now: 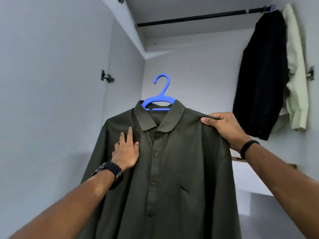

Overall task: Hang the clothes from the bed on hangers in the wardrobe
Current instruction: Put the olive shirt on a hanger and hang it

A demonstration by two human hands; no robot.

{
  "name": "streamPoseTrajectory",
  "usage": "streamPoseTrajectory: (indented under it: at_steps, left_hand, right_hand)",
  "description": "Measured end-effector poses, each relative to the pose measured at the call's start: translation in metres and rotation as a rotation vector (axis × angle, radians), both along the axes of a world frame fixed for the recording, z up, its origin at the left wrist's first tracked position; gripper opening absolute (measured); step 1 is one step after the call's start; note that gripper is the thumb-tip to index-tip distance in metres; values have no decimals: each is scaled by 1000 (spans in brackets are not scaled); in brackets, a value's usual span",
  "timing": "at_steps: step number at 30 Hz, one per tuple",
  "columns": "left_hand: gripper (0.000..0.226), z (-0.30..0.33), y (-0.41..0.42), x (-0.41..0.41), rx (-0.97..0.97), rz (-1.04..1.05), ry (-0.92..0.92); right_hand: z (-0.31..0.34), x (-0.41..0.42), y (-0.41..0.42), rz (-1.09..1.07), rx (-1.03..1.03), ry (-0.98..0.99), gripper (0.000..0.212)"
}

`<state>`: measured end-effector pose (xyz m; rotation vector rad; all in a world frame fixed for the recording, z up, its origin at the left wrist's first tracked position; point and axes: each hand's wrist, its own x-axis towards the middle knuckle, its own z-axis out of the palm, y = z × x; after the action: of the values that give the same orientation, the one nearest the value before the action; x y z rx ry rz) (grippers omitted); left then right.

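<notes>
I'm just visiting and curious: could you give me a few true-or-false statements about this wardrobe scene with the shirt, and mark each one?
1. The green shirt is on a blue hanger. True.
2. The hanger's hook is already on the rail. False: it is below the rail, unhooked.
3. The right hand grips the shirt's shoulder. True.
4. The left hand holds the hook. False: it rests flat on the shirt's chest.
5. The rail is bare. False: a black garment and a pale garment hang there.
</notes>
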<state>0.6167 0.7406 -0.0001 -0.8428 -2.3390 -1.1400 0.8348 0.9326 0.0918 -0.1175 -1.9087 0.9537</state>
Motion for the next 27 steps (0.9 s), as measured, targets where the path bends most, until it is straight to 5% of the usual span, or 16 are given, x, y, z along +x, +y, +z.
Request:
streamPoseTrajectory:
  at_steps: [10, 14, 16, 27]
  left_hand:
    - [69, 264, 68, -15, 344, -270, -188]
    - [79, 377, 94, -13, 787, -580, -525]
    - [84, 421, 107, -10, 859, -688, -641]
    - [61, 504, 219, 6, 829, -707, -312]
  right_hand:
    - [241, -8, 35, 4, -79, -7, 10]
    - [340, 12, 45, -88, -133, -30, 21]
    - [382, 25, 45, -127, -112, -32, 23]
    - [471, 67, 85, -274, 65, -35, 23]
